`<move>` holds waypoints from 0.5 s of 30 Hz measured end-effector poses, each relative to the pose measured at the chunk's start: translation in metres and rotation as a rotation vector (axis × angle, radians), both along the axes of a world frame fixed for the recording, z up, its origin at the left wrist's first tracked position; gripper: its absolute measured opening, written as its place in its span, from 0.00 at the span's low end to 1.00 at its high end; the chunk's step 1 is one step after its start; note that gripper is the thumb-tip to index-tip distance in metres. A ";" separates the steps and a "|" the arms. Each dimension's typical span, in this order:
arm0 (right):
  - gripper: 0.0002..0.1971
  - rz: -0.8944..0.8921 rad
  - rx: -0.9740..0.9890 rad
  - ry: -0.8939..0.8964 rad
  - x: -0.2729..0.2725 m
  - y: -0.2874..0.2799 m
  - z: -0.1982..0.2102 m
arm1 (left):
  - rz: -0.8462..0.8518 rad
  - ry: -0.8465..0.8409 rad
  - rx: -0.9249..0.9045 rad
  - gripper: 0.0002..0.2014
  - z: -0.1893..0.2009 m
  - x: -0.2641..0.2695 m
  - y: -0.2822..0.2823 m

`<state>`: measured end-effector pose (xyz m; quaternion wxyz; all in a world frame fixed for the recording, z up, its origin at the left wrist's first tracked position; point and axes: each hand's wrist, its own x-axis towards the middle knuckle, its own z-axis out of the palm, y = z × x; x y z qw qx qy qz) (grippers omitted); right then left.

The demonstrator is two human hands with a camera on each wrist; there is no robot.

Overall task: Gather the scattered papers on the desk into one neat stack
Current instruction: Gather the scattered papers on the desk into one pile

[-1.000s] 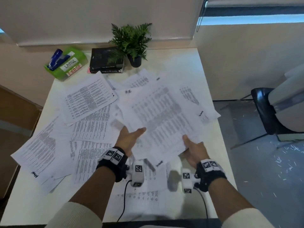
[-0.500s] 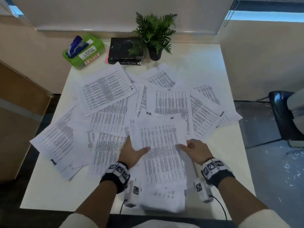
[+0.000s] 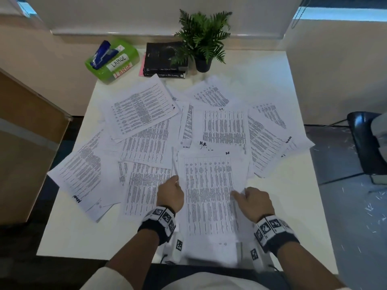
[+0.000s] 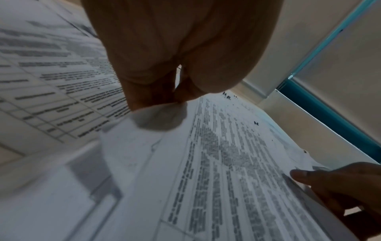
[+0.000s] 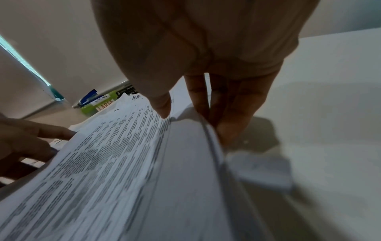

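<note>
Left hand [image 3: 170,192] and right hand [image 3: 254,200] each pinch a side edge of the gathered stack [image 3: 209,193] (thumbs on top), likely squaring it before adding loose sheets [image 3: 144,114].

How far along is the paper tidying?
Early days. A partial stack sits at the desk's near edge, and the left hand and right hand grip its two sides. Many loose sheets remain fanned across the desk and are not yet gathered.
</note>
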<state>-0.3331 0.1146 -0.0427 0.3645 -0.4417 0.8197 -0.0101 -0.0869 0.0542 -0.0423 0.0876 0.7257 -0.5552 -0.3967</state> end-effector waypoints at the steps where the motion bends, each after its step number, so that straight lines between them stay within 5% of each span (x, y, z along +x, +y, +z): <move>1: 0.26 0.025 0.000 0.006 -0.001 0.001 0.000 | -0.011 0.008 0.029 0.17 0.002 -0.002 0.003; 5: 0.30 0.077 0.065 0.046 -0.009 0.005 -0.002 | -0.137 -0.140 0.179 0.34 0.007 -0.006 0.018; 10: 0.25 0.009 -0.068 0.114 -0.011 -0.009 0.005 | -0.069 -0.332 0.227 0.29 0.014 0.019 0.026; 15: 0.19 0.026 -0.375 0.121 0.013 -0.025 0.007 | 0.096 -0.332 0.158 0.23 0.013 0.088 0.002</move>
